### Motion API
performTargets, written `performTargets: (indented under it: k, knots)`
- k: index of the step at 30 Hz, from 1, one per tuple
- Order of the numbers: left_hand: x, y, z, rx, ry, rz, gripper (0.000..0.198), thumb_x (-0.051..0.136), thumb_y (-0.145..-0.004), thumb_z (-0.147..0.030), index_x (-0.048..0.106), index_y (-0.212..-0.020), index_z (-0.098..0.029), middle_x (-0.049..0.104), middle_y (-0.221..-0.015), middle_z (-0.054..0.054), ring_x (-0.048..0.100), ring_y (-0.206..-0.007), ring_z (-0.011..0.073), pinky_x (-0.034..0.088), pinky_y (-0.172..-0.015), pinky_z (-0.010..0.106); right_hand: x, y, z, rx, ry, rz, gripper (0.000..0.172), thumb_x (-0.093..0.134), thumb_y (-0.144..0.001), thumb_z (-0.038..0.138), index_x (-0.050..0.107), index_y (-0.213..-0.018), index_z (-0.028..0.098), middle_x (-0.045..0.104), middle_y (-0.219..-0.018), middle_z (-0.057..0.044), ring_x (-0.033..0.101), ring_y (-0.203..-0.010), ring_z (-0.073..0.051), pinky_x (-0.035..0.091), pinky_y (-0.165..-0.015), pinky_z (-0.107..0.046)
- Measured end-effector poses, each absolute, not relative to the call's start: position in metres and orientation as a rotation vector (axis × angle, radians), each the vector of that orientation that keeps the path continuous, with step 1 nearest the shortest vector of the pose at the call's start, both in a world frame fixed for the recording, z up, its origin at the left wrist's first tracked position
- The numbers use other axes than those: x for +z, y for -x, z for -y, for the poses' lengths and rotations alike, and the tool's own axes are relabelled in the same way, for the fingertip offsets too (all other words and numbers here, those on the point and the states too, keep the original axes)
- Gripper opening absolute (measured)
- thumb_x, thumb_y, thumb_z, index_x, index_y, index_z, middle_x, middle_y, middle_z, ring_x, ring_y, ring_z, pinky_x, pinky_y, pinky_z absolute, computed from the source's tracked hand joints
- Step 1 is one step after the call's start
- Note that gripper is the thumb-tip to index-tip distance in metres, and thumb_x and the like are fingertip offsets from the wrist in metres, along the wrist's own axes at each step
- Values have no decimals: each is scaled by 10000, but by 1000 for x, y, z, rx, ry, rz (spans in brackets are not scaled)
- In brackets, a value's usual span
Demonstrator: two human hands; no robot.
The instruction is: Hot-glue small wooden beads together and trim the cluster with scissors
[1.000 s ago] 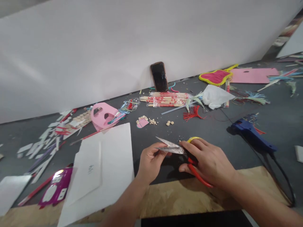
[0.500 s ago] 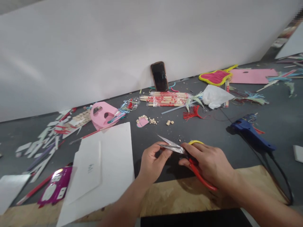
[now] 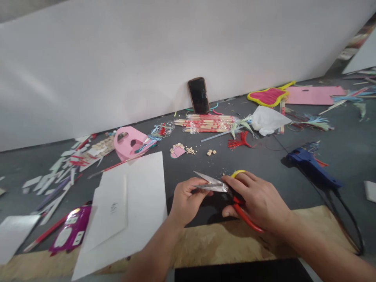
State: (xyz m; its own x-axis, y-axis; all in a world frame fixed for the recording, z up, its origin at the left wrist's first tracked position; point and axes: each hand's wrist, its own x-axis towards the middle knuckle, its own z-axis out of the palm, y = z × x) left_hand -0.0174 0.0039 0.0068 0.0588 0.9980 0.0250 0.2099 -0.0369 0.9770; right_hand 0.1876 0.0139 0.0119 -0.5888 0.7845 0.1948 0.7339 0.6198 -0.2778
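My right hand [image 3: 261,199] grips a pair of scissors [image 3: 216,186] with red and yellow handles, its blades pointing left and parted. My left hand [image 3: 188,199] is pinched closed at the blades; what it holds, if anything, is too small or hidden to make out. Beyond the blades lie small beige pieces [image 3: 211,152] and a pink heart-shaped piece [image 3: 178,151] edged with similar bits. More tiny beige bits [image 3: 190,150] are scattered beside the heart.
A blue glue gun [image 3: 313,166] with a black cord lies at the right. White sheets [image 3: 143,196] and a purple packet [image 3: 70,229] are at the left. Farther back are a phone [image 3: 199,95] leaning on the wall, wrapped sticks [image 3: 210,123] and a red tassel [image 3: 239,141].
The scissors have shifted slightly left and turned, with the blades now lying across my left fingers. My right thumb has dropped away as the handles spread. Objects on the table stay put.
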Motion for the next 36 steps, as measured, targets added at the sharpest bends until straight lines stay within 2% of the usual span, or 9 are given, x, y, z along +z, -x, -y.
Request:
performTargets:
  k: [5, 11, 16, 21, 26, 31, 36]
  knots:
    - [6, 19, -4, 1022, -1374, -1287, 111, 626, -755, -193, 731, -726, -170, 725, -612, 34, 677, -602, 184, 516, -602, 256, 8, -191, -14, 199, 1155, 2530, 516, 431, -895, 588, 598, -1138, 164, 676, -842, -90, 643, -767, -214, 473, -608, -297]
    - [8, 15, -3, 1028, -1373, -1288, 189, 614, -809, -260, 701, -667, -169, 701, -620, 26, 650, -610, 159, 489, -592, 228, 6, -190, -9, 161, 1236, 2540, 470, 356, -943, 543, 626, -1029, 169, 680, -765, -71, 653, -676, -199, 418, -547, -279]
    - [3, 12, -3, 1156, -1283, -1289, 122, 654, -795, -280, 693, -752, -173, 721, -713, 24, 666, -678, 156, 516, -658, 233, 5, -188, -10, 140, 1254, 2502, 496, 344, -940, 561, 618, -1075, 170, 692, -820, -90, 662, -713, -208, 439, -559, -284]
    - [2, 13, -3, 1200, -1298, -1310, 128, 664, -784, -281, 702, -728, -173, 724, -685, 21, 664, -665, 155, 516, -656, 234, 8, -187, -12, 166, 1264, 2497, 537, 401, -888, 621, 596, -1118, 176, 686, -894, -104, 649, -782, -230, 472, -596, -307]
    - [5, 16, -2, 1162, -1287, -1270, 79, 654, -756, -210, 716, -731, -169, 720, -645, 17, 664, -618, 151, 503, -612, 224, 13, -188, -12, 236, 1266, 2535, 641, 493, -803, 681, 560, -1181, 167, 661, -983, -123, 610, -921, -285, 501, -707, -376]
    - [7, 20, -4, 1054, -1303, -1233, 92, 637, -724, -141, 724, -709, -169, 704, -579, 5, 645, -568, 139, 483, -585, 215, 10, -190, -12, 276, 1190, 2550, 587, 436, -865, 634, 563, -1190, 162, 670, -918, -109, 632, -854, -251, 498, -674, -343]
    - [6, 18, -3, 1053, -1256, -1220, 88, 652, -748, -214, 709, -708, -160, 681, -550, 6, 620, -538, 135, 471, -561, 215, 7, -190, -8, 215, 1199, 2562, 491, 350, -944, 541, 600, -1123, 159, 681, -833, -93, 661, -766, -224, 466, -611, -309]
